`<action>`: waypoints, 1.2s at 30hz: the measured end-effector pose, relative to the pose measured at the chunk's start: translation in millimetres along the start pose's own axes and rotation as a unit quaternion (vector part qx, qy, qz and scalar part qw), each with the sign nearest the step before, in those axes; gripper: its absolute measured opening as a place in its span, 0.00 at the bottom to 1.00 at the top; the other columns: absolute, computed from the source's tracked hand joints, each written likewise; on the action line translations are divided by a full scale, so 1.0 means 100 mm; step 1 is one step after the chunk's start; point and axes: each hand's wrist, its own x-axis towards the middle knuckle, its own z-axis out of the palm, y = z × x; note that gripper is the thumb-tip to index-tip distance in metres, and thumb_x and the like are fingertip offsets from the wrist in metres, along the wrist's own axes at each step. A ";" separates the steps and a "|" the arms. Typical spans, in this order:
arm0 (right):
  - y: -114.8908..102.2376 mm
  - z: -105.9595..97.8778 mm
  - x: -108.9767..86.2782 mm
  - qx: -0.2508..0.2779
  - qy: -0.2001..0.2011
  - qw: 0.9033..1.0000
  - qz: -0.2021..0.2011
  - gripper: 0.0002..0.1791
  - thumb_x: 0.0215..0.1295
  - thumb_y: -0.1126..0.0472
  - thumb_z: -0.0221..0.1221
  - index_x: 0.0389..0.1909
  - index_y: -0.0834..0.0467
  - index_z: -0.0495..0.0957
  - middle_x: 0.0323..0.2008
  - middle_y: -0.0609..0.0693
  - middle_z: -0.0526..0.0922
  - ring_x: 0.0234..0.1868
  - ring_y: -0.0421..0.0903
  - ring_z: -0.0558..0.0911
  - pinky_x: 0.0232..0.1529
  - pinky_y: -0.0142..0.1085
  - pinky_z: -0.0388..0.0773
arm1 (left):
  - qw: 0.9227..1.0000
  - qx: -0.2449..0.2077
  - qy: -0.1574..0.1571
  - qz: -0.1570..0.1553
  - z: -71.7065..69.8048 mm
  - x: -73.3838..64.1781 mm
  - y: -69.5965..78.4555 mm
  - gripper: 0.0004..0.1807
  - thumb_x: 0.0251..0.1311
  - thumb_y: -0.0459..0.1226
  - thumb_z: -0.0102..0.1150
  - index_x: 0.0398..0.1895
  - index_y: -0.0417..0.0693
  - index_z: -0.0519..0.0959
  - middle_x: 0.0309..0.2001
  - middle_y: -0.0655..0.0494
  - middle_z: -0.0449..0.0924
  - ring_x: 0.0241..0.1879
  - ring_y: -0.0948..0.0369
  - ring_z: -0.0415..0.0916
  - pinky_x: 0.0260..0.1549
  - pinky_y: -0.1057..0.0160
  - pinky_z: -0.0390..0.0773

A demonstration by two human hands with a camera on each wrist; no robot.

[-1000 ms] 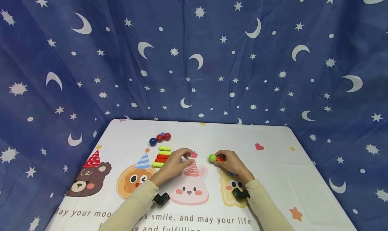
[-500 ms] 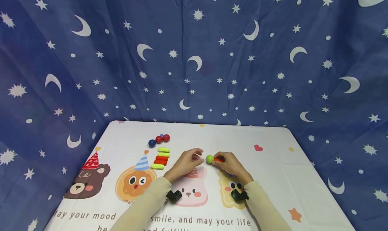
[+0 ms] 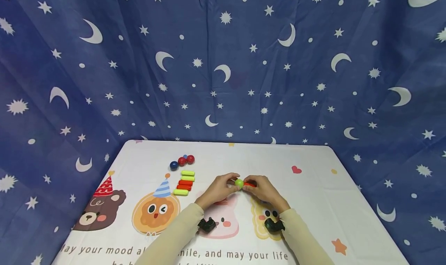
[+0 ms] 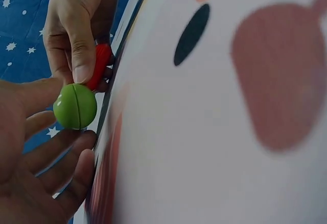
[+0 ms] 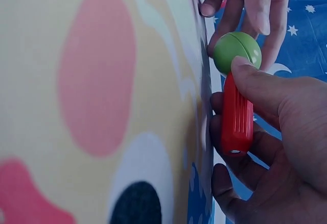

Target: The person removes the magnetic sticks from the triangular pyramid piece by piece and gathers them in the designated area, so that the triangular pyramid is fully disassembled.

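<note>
My right hand pinches a ribbed red rod between thumb and fingers. At the rod's far end sits a green ball with a seam round it, the thumb tip right at their joint. My left hand reaches in from the other side. In the left wrist view its thumb and relaxed fingers spread around the green ball, fingertips close to it. The right wrist view has the left thumb a little apart from the ball. Both hands are low over the table.
Left of the hands lie several short rods, yellow and red, in a column. Behind them are a dark blue ball, two red balls and a small light-blue piece. A starry curtain hangs behind the printed tablecloth.
My left hand has moved right from beside the column of rods to the green ball. The right hand keeps its pinch on the red rod, shifting slightly left in view.
</note>
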 end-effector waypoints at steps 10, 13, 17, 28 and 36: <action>-0.01 0.01 -0.01 0.003 -0.006 1.000 -0.009 0.09 0.63 0.54 0.65 0.43 0.50 0.84 0.40 0.44 0.86 0.40 0.38 0.80 0.46 0.36 0.78 | 0.999 0.037 0.002 0.000 0.03 0.02 0.01 0.22 0.60 0.40 0.67 0.58 0.52 0.78 0.48 0.57 0.85 0.49 0.62 0.80 0.54 0.58 0.76; -0.02 0.01 0.00 0.008 -0.007 1.000 -0.007 0.09 0.63 0.55 0.65 0.43 0.51 0.84 0.41 0.44 0.86 0.40 0.39 0.80 0.47 0.37 0.78 | 0.999 0.048 0.006 0.006 0.03 0.02 0.00 0.20 0.60 0.39 0.66 0.56 0.52 0.78 0.47 0.57 0.85 0.49 0.62 0.80 0.53 0.58 0.76; -0.02 0.02 0.00 0.012 -0.011 1.000 0.000 0.11 0.63 0.56 0.65 0.45 0.52 0.84 0.43 0.46 0.86 0.44 0.41 0.82 0.51 0.41 0.79 | 0.998 0.056 -0.002 0.005 0.02 0.03 -0.01 0.19 0.62 0.38 0.64 0.56 0.51 0.77 0.47 0.57 0.84 0.49 0.61 0.79 0.54 0.58 0.75; -0.01 0.04 0.01 0.007 -0.024 1.000 -0.003 0.12 0.66 0.57 0.62 0.49 0.52 0.83 0.49 0.49 0.85 0.51 0.47 0.81 0.57 0.48 0.76 | 0.998 0.052 -0.026 -0.008 -0.02 0.01 -0.04 0.18 0.66 0.40 0.60 0.59 0.54 0.75 0.48 0.56 0.83 0.44 0.63 0.75 0.49 0.61 0.74; 0.00 0.02 0.01 0.014 -0.023 1.000 0.015 0.09 0.64 0.57 0.64 0.45 0.48 0.83 0.44 0.45 0.85 0.46 0.42 0.79 0.54 0.44 0.76 | 0.999 0.040 -0.017 -0.013 -0.09 -0.04 -0.03 0.19 0.66 0.40 0.60 0.60 0.53 0.75 0.45 0.56 0.82 0.37 0.65 0.71 0.39 0.67 0.71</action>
